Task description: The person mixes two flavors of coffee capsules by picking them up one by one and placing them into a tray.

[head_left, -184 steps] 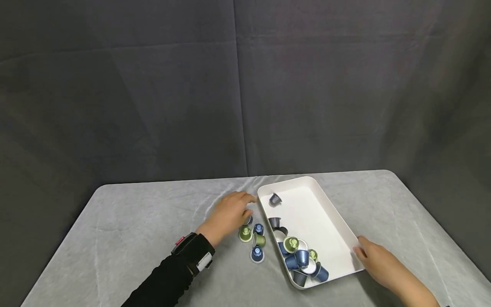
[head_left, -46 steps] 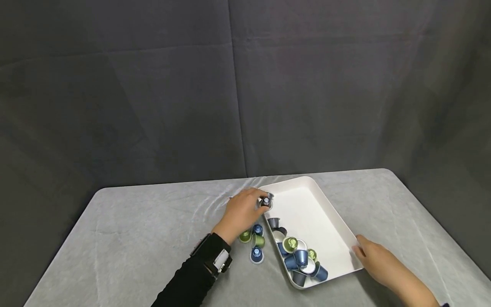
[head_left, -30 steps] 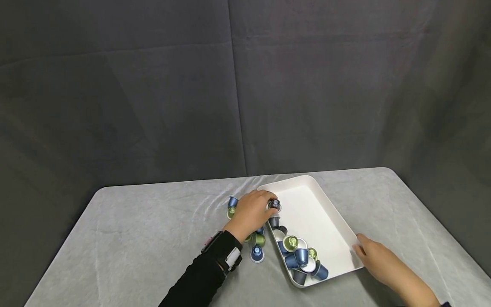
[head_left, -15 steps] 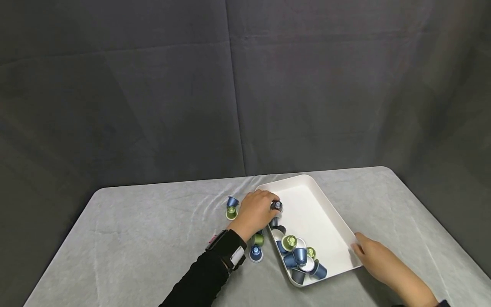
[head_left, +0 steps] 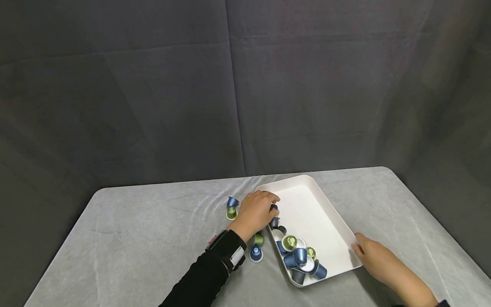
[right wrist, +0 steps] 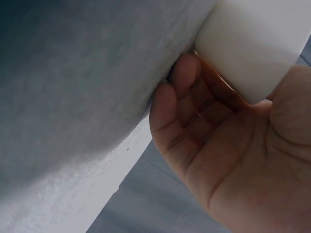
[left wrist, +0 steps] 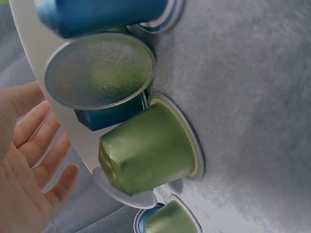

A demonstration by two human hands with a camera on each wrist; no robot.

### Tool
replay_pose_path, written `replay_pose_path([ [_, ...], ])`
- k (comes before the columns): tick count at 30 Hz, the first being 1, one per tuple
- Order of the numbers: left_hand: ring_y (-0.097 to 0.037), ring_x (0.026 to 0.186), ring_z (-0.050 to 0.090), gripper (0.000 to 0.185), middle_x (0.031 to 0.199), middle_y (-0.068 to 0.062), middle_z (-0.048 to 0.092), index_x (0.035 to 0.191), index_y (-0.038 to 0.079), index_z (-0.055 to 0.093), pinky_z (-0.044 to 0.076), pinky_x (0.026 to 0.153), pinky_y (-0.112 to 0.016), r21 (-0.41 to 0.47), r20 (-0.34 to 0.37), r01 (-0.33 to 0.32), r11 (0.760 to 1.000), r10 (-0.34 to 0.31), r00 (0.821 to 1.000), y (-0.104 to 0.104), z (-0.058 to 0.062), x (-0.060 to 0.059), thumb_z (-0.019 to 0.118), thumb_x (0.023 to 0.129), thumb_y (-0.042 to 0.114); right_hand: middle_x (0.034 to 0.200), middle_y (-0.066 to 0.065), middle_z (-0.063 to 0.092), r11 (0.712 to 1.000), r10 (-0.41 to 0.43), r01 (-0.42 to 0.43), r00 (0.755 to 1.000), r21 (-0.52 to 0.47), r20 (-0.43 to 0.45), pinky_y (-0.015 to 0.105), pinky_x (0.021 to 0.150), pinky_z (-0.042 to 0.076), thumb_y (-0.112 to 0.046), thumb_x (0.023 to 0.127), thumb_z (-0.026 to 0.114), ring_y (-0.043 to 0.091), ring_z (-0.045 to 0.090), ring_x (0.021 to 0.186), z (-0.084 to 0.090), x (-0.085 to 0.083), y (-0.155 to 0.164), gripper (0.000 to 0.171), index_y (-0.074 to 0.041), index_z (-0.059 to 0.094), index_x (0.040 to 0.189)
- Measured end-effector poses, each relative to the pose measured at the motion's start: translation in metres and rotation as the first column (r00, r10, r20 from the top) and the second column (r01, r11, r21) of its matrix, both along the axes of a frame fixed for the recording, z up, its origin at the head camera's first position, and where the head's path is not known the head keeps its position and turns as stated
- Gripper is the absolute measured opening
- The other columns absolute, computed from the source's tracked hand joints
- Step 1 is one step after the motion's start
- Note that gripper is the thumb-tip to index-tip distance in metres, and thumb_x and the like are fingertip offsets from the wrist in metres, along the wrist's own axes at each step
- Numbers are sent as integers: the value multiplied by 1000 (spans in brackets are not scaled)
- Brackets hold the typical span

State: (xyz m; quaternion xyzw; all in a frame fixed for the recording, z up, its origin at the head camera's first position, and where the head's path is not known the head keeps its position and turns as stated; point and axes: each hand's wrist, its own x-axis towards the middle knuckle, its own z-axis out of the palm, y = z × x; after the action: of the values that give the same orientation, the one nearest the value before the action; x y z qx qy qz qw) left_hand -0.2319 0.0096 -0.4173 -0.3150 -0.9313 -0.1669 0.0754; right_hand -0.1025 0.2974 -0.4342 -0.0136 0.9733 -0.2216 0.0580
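A white tray [head_left: 326, 215] lies on the grey cloth, with several blue, green and dark coffee capsules [head_left: 301, 256] heaped at its near end. My left hand [head_left: 258, 209] reaches over the tray's left rim, fingers relaxed. A dark capsule [head_left: 273, 208] sits just under its fingertips inside the tray. In the left wrist view the hand [left wrist: 34, 155] shows straight fingers holding nothing, beside the tray rim [left wrist: 29, 53] and a green capsule [left wrist: 150, 155]. My right hand [head_left: 374, 258] grips the tray's near right corner. In the right wrist view that hand's fingers [right wrist: 184, 102] curl under the tray wall [right wrist: 257, 43].
Loose capsules lie on the cloth left of the tray: a blue one [head_left: 232, 201] and a green one [head_left: 231, 212] further back, a green one [head_left: 259, 239] and a blue one [head_left: 255, 253] nearer. The table [head_left: 134, 238] has rounded corners. A dark curtain hangs behind.
My left hand carried a dark capsule from the cloth over the tray's left rim; now its fingers have loosened and the capsule sits lower in the tray. The right hand stayed on the corner.
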Motion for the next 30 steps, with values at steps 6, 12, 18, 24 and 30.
replay_pose_path([
  [6, -20, 114, 60, 30, 120, 1, 69, 118, 16, 71, 46, 96, -37, 14, 12, 5, 1000, -5, 1000, -1, -1, 1, 75, 89, 24, 74, 4, 52, 1000, -6, 6, 1000, 4, 6, 41, 63, 43, -8, 101, 49, 21, 48, 71, 0, 0, 0, 9, -3, 50, 94],
  [12, -18, 118, 58, 31, 123, 3, 67, 121, 18, 70, 45, 100, -36, 15, 14, 2, 1000, -2, 1000, -5, 1, 6, 73, 91, 25, 80, 8, 58, 1000, -6, 6, 1000, 1, 8, 45, 66, 46, -8, 101, 50, 23, 52, 74, -1, -1, 0, 9, 0, 52, 98],
  [18, -18, 119, 57, 32, 125, 2, 65, 122, 18, 68, 44, 101, -38, 34, 26, -10, 999, 10, 1000, -12, 4, 10, 72, 92, 29, 79, 6, 57, 1000, -10, 10, 1000, -3, 12, 44, 65, 45, -8, 101, 50, 22, 51, 73, -1, -1, -1, 8, -1, 52, 98],
  [24, -19, 115, 59, 33, 124, 1, 65, 121, 17, 68, 45, 99, -38, 68, 26, -23, 997, 21, 999, -21, 2, 12, 74, 91, 28, 75, 4, 53, 1000, -12, 12, 1000, 4, 12, 42, 63, 44, -9, 101, 50, 22, 49, 71, -1, -1, -2, 9, -3, 51, 95],
  [30, -21, 113, 59, 34, 119, 1, 66, 121, 17, 67, 45, 98, -40, 69, -6, -5, 998, 6, 1000, -28, 3, 21, 75, 90, 26, 72, 3, 50, 1000, -12, 12, 1000, 3, 11, 41, 63, 43, -8, 101, 50, 21, 48, 70, -1, 0, -1, 9, -3, 51, 94],
])
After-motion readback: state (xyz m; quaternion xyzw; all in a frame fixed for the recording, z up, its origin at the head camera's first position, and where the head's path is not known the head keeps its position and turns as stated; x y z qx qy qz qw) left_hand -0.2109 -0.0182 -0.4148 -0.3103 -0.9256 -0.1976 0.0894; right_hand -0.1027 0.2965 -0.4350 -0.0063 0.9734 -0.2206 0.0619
